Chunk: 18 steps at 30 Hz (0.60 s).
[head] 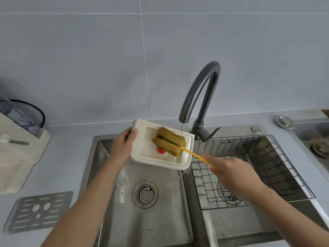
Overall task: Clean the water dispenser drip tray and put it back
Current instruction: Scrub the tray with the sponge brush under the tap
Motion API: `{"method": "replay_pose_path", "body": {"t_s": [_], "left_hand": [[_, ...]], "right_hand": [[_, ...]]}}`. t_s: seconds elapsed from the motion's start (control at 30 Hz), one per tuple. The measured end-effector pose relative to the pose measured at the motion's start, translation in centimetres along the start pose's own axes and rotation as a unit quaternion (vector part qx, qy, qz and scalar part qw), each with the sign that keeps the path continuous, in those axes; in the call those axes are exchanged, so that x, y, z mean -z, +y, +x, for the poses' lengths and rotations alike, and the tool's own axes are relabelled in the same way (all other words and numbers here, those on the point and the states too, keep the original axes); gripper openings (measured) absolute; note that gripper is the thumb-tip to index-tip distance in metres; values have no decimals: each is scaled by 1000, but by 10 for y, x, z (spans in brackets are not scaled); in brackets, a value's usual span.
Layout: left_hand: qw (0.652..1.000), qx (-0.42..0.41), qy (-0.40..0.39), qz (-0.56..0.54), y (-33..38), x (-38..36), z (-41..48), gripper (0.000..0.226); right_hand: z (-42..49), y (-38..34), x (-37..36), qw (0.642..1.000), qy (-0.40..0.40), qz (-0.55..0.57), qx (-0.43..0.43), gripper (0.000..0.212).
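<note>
White plastic, smooth and rigid — the drip tray [161,158] is a shallow rounded rectangle with a stepped rim and a small red float [161,150] in its well. It is held tilted over the left basin of the steel sink [124,220], its far corner under a thin stream from the dark arched faucet [199,97].

The left hand [122,148] is clamped on the tray's edge at 9 o'clock, thumb over the rim. The right hand [233,173], at 4 o'clock from the tray, is closed around a thin yellow handle whose ribbed, olive-green sponge brush [169,141] lies inside the well.

By my reading the job is in its middle: the tray is off the machine and being scrubbed under running water. Rinsing, draining and refitting look to be left. The slotted metal grille [38,212] lies flat on the grey counter at 8 o'clock, and the cream water dispenser [19,157] stands at 9 o'clock — well apart from the tray. A wire rack [258,166] sits in the right basin.
</note>
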<state>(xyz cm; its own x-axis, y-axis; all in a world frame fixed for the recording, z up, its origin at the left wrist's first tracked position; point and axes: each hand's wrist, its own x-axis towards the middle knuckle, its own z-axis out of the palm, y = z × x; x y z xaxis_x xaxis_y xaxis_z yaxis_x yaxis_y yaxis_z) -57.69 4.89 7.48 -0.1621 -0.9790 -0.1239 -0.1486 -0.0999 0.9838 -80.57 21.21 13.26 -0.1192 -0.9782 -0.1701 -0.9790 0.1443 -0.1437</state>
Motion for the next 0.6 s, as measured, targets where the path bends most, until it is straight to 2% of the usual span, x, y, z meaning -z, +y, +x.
{"method": "replay_pose_path", "body": {"t_s": [0.13,0.37,0.5,0.6], "left_hand": [[999,-27,28,-37,5,3,-2,20],[994,-89,65,-17,14,3,-7,13],[989,-138,56,17,24,3,-15,19],[980,-183,48,64,33,5,-18,10]], "right_hand": [[-3,7,-5,999,-10,18,-29,44],[-24,-3,-18,998,-43,-15,-36,53],[-34,2,-17,998,-46,-33,-33,52],[-47,15,-15,998,-25,5,-57,50]]}}
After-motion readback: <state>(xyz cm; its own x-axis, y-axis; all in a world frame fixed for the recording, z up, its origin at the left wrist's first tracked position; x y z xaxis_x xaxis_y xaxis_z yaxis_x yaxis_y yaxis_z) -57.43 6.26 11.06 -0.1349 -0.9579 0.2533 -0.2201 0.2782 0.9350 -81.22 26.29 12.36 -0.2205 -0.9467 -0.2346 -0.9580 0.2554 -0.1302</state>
